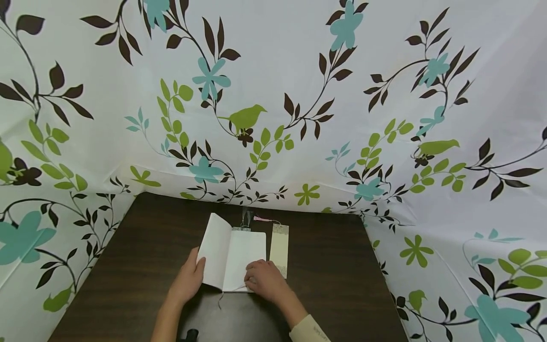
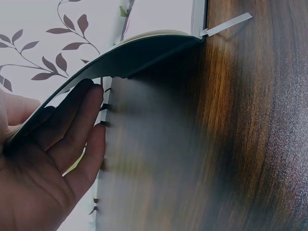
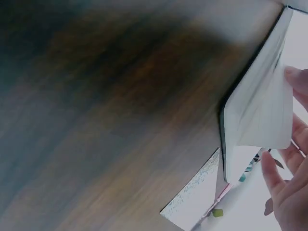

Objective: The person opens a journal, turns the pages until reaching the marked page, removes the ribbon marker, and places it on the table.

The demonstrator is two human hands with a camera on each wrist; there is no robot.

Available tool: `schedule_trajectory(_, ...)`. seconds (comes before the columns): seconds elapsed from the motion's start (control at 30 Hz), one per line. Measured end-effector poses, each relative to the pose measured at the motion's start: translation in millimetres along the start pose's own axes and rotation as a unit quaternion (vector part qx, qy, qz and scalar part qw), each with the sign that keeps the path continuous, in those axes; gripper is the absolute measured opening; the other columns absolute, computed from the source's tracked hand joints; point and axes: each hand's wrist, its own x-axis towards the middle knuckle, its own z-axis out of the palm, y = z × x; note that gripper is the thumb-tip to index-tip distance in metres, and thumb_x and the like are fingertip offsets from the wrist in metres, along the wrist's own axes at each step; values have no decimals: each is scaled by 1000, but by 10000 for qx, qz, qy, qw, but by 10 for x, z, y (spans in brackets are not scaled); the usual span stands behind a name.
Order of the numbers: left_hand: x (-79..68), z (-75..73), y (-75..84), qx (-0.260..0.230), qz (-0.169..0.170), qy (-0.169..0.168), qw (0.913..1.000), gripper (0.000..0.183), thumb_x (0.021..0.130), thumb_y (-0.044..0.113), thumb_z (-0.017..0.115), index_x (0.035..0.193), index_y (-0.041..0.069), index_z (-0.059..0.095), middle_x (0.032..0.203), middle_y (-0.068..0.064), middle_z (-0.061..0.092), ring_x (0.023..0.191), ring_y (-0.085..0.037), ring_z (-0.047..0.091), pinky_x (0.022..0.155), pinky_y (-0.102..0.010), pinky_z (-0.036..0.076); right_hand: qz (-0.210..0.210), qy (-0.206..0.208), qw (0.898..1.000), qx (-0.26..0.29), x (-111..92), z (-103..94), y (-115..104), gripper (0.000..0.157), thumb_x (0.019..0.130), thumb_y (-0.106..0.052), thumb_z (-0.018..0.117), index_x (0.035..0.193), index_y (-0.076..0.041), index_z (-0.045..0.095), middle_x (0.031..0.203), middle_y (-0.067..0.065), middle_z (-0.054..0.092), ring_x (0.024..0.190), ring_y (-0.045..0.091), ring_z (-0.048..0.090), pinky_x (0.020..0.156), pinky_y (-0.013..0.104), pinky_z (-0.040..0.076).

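Observation:
An open notebook (image 1: 245,256) with blank white pages and a dark cover lies on the table, its left side tilted up. My left hand (image 1: 188,275) grips that raised side, thumb on the page and fingers behind the dark cover (image 2: 139,55). At the lower part of the right page, my right hand (image 1: 266,281) pinches a page (image 3: 267,110), which stands lifted off the pages under it in the right wrist view. A thin ribbon marker (image 2: 230,24) sticks out from the notebook's spine at the near edge.
Close by the notebook's right edge lies a pale bookmark (image 1: 279,249) with a pink tassel (image 1: 262,219). A dark tassel (image 1: 247,218) shows behind the notebook. Patterned white cloth (image 1: 273,180) borders the dark wood table (image 1: 333,266). A small black object (image 1: 192,335) appears at the near edge.

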Motion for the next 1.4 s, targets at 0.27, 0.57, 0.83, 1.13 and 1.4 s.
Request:
schedule_trajectory(0.27,-16,1,-4,-52,-125,-64,9999,48,119,17,36,161,-3,27,152,-30,55,136,-42,59,109,-59,48,-328,491,9943,-882,-89,131,-27,9,103,-30,73,94,-32,74,104,-17,71,102,7,63,93,34,50)
schedule_trajectory(0.57,-12,-1,-16,62,-133,-54,9999,48,118,17,37,161,-3,27,147,-31,59,130,-41,64,103,-56,52,-643,1493,9745,-1549,-141,265,-20,11,100,-30,75,92,-30,66,96,-16,67,92,9,60,91,33,46)
schedule_trajectory(0.83,-4,-2,-28,118,-110,-46,9999,49,119,20,38,161,-1,27,149,-30,58,132,-42,62,106,-59,50,-588,1726,9759,-1200,-181,259,0,18,95,-28,81,108,-31,69,116,-13,69,110,10,63,99,38,48)
schedule_trajectory(1.13,-45,40,-32,83,-230,3,9997,48,119,22,39,160,0,29,146,-28,60,131,-39,62,105,-57,50,986,2766,9556,-268,-151,357,-40,66,89,-32,88,147,-21,58,146,2,61,127,22,62,97,46,51)
schedule_trajectory(1.4,-44,50,-26,57,-250,46,9997,49,119,23,39,161,0,30,146,-27,61,130,-37,63,104,-56,50,2173,2591,8956,2891,-19,269,-248,72,97,-22,81,161,-17,48,156,4,60,121,25,69,103,49,50)
